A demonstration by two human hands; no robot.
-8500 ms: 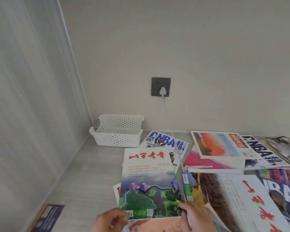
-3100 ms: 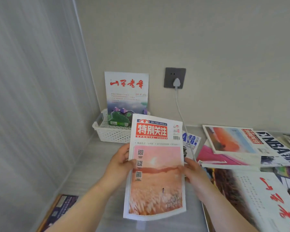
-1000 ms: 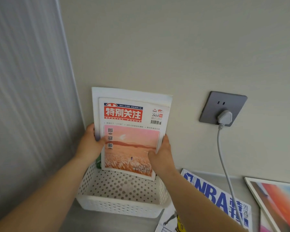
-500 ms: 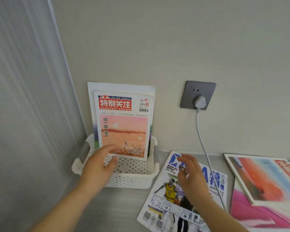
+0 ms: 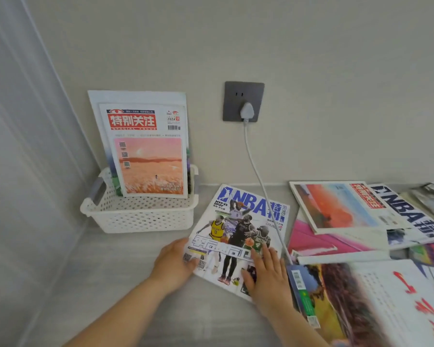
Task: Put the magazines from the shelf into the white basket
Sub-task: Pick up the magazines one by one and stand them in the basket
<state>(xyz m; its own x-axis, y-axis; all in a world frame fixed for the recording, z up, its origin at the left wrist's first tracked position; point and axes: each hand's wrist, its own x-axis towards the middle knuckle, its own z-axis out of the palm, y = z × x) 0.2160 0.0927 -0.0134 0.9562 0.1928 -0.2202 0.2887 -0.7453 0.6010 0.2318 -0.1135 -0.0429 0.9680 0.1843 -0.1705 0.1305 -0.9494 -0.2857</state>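
The NBA magazine (image 5: 238,231) lies flat on the shelf (image 5: 120,274), just beside the right end of the white basket (image 5: 140,216). Its title end is level with the basket's back and its long axis slants away from the basket toward the person. The left hand (image 5: 174,262), the one nearer the basket, pinches the magazine's basket-side edge, thumb on the cover and the other fingers out of sight beneath. The right hand (image 5: 267,275) rests flat on the cover on the side away from the basket, fingers straight and holding nothing.

The basket already holds a red-titled magazine (image 5: 148,156) standing upright in front of another. The coming move is probably a lift toward the basket and a turn to stand the magazine on end. A cable (image 5: 257,172) crosses the cover's far side from the basket, so the magazine likely has to slide out from under it first
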